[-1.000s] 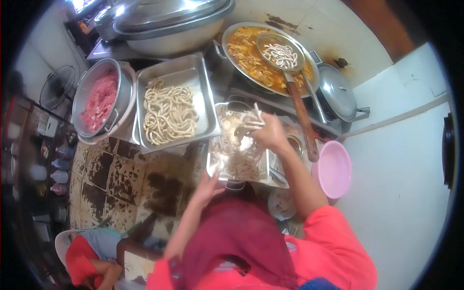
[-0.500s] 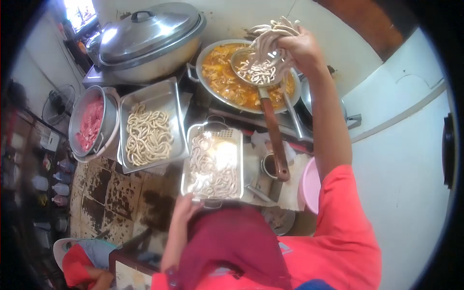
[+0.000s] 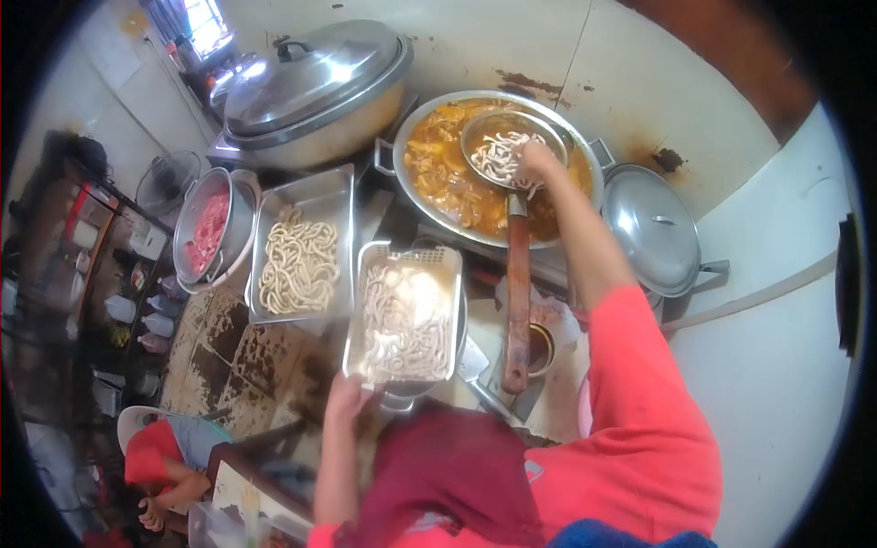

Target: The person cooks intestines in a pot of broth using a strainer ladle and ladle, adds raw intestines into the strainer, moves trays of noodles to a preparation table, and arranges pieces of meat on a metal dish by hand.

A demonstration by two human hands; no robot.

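Observation:
My left hand [image 3: 351, 395] grips the near left corner of a white plastic basket [image 3: 350, 342], which holds pale rope-like strands [image 3: 402, 342]. Over the strainer [image 3: 468, 137], my right hand [image 3: 539, 164] has its fingers closed on some of the same pale strands [image 3: 498, 157], and several lie in the strainer's bowl. The strainer rests across a wide pan [image 3: 429, 196] of orange-brown stew, its wooden handle [image 3: 517, 292] pointing toward me. Left of the basket, a metal tray [image 3: 350, 219] holds thicker, greyish strands [image 3: 300, 265].
A large lidded pot [image 3: 320, 91] stands at the back left, with a pot of red meat [image 3: 208, 228] before it. A round lid [image 3: 650, 228] lies right of the pan. A spatula [image 3: 484, 379] and a cup [image 3: 541, 349] are near the handle. Another person [image 3: 160, 466] sits at lower left.
My right hand has gone from the basket up over the pan, then down to the strainer with the strands. My left hand stays at the basket's corner. The camera view has shifted.

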